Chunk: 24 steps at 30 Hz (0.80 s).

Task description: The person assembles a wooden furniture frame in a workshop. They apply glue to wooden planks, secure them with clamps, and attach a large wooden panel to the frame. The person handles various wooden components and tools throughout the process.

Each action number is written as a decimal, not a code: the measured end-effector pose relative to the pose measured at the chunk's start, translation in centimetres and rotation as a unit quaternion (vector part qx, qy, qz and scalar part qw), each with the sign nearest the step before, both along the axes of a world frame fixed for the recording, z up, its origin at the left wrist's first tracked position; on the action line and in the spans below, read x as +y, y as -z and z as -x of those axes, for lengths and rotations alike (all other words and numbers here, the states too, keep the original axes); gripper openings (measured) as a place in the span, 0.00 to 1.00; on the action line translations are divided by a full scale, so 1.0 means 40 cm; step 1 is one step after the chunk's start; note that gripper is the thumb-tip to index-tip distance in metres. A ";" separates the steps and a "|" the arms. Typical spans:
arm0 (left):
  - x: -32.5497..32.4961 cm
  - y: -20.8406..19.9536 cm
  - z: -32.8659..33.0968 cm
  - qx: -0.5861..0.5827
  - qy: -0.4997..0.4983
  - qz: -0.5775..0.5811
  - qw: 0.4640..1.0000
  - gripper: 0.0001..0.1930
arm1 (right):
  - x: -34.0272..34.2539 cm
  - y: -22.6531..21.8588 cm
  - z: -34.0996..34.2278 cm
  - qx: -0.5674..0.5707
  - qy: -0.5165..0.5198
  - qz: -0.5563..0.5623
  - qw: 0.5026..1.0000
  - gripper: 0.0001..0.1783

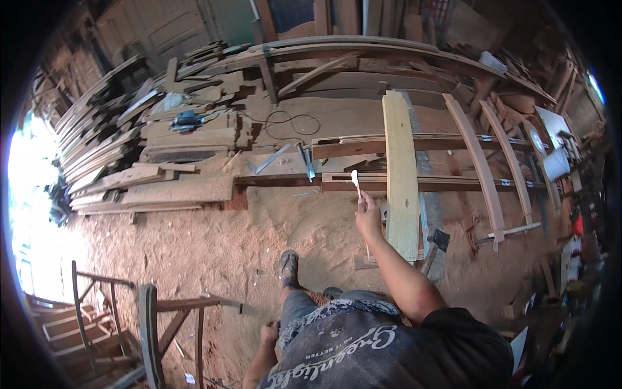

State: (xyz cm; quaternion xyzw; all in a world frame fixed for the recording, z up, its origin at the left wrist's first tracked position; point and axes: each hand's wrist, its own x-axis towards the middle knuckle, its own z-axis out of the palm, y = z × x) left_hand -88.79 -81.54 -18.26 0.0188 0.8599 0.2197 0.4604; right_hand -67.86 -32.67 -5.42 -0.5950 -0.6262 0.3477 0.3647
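My right hand (367,211) is closed round a slim brush-like stick (356,179) with a white end. I cannot make out whether that white is bristles or a coating. The stick points away from me, over the end of a slotted wooden rail (335,184). A pale yellow plank (402,175) lies across this rail and a second wooden rail (346,148), just right of my hand. Low beside my thigh, my left hand (269,332) has its fingers curled. Whatever they may hold is too small to tell.
A hammer (435,248) rests right of the plank's near end. Chisel-like tools (306,162) lie beyond the rails. Two slats (473,162) (508,159) cross them further right. Stacked boards (110,152) fill the left; a blue power tool (186,121) sits there. A wooden frame (148,330) stands near left.
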 end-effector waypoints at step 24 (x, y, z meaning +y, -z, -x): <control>0.523 0.201 0.781 0.005 0.339 0.011 0.941 0.23 | -0.103 -0.300 0.224 -0.417 -0.012 -0.095 0.904 0.20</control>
